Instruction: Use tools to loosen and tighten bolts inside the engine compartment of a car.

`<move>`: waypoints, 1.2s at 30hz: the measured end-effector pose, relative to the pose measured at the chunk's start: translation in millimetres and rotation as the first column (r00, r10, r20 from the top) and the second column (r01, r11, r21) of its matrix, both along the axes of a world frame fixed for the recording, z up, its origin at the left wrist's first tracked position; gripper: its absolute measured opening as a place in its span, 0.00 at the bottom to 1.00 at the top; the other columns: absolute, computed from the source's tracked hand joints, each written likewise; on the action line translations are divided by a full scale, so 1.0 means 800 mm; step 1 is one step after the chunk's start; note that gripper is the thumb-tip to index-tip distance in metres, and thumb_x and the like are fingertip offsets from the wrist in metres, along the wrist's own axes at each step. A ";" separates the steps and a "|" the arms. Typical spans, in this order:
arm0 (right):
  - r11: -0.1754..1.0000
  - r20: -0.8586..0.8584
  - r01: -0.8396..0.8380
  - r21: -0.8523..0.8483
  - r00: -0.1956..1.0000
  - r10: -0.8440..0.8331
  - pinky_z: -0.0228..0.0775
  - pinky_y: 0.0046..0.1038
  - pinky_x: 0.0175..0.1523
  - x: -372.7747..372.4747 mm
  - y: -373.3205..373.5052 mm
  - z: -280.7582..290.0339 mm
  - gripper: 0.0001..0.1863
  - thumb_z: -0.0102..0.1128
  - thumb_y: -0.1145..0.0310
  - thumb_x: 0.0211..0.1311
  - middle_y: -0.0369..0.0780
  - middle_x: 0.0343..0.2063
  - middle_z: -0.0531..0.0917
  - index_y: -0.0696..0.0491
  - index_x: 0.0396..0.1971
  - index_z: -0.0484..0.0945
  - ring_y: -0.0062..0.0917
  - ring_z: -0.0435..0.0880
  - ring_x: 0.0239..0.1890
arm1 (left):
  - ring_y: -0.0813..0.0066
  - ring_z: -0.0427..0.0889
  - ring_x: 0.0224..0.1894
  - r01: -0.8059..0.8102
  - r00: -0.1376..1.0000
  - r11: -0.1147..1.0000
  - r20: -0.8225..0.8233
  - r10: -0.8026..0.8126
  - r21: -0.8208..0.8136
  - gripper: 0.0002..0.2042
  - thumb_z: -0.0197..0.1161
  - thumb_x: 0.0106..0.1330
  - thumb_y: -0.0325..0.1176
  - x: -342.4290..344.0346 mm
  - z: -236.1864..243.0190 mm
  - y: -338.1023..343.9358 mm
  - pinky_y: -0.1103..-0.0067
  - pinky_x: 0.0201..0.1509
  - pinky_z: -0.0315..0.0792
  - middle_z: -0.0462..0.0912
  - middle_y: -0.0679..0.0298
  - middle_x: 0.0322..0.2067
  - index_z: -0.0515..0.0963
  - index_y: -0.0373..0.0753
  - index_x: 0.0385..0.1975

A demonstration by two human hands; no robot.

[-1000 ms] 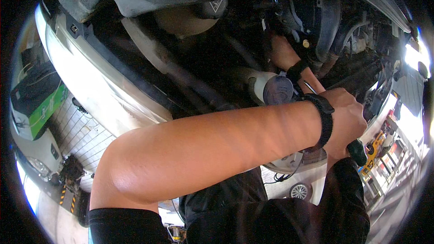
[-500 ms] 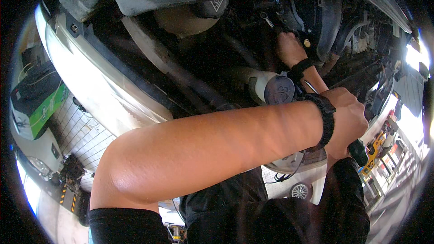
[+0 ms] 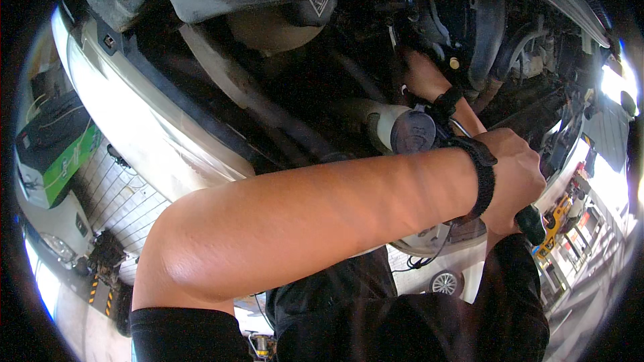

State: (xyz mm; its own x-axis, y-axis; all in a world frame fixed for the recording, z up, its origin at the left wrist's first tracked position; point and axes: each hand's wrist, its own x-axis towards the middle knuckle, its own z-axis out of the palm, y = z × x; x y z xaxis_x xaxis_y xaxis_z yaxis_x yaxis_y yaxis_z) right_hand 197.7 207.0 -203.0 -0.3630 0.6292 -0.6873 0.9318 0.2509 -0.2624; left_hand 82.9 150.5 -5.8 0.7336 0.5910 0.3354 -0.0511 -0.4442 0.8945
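Metal wrench (image 3: 393, 37) projects ahead of the shadowed right hand (image 3: 425, 75), whose grip I cannot tell. The left hand (image 3: 514, 175) clenches a dark-handled tool (image 3: 532, 226).

Left hand (image 3: 515, 171) closed around dark-handled tool (image 3: 530, 226). Right hand (image 3: 427, 76) inside engine bay (image 3: 288, 107), near bright metal tool (image 3: 393, 37); hold unclear. Round cap (image 3: 413, 133) nearby.

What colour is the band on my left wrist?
The band is black; it shows best in the head view.
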 end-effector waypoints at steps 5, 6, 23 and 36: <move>0.989 0.136 -0.083 0.120 0.988 0.066 0.71 0.45 0.50 0.011 0.008 0.003 0.19 0.50 0.78 0.56 0.61 0.43 0.78 0.61 0.50 0.73 0.53 0.78 0.48 | 0.60 0.86 0.36 0.011 0.999 1.000 -0.041 -0.011 0.002 0.16 0.67 0.45 0.50 0.004 0.000 0.000 0.69 0.41 0.79 0.85 0.54 0.29 0.86 0.42 0.23; 0.989 0.134 -0.084 0.119 0.989 0.068 0.71 0.45 0.50 0.008 0.008 0.008 0.19 0.50 0.78 0.56 0.61 0.43 0.78 0.61 0.50 0.73 0.53 0.78 0.48 | 0.60 0.86 0.37 0.007 0.999 1.000 -0.045 -0.006 0.013 0.16 0.67 0.45 0.50 0.003 -0.002 -0.001 0.69 0.41 0.79 0.85 0.54 0.29 0.86 0.43 0.23; 0.999 0.047 -0.002 -0.036 0.999 0.004 0.70 0.44 0.53 0.006 0.003 -0.009 0.21 0.52 0.74 0.59 0.59 0.44 0.79 0.60 0.54 0.71 0.52 0.77 0.51 | 0.61 0.87 0.36 0.068 0.995 0.997 -0.077 -0.071 -0.031 0.17 0.69 0.45 0.49 -0.006 0.006 0.003 0.70 0.40 0.79 0.86 0.55 0.29 0.86 0.42 0.26; 0.993 -0.053 0.006 0.122 0.999 0.000 0.70 0.45 0.55 0.023 -0.003 -0.023 0.22 0.53 0.76 0.58 0.58 0.45 0.79 0.60 0.54 0.72 0.53 0.77 0.50 | 0.53 0.86 0.31 -0.028 0.999 1.000 0.025 0.028 0.011 0.17 0.69 0.43 0.47 0.000 -0.001 -0.001 0.65 0.37 0.80 0.84 0.52 0.25 0.84 0.39 0.23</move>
State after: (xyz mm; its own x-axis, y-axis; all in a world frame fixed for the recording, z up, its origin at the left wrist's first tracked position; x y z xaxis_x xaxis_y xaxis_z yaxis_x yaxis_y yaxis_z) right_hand 215.8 204.9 -221.2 -0.3950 0.7083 -0.5850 0.9181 0.2814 -0.2792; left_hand 82.8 150.0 -6.6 0.7082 0.6071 0.3605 -0.0610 -0.4560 0.8879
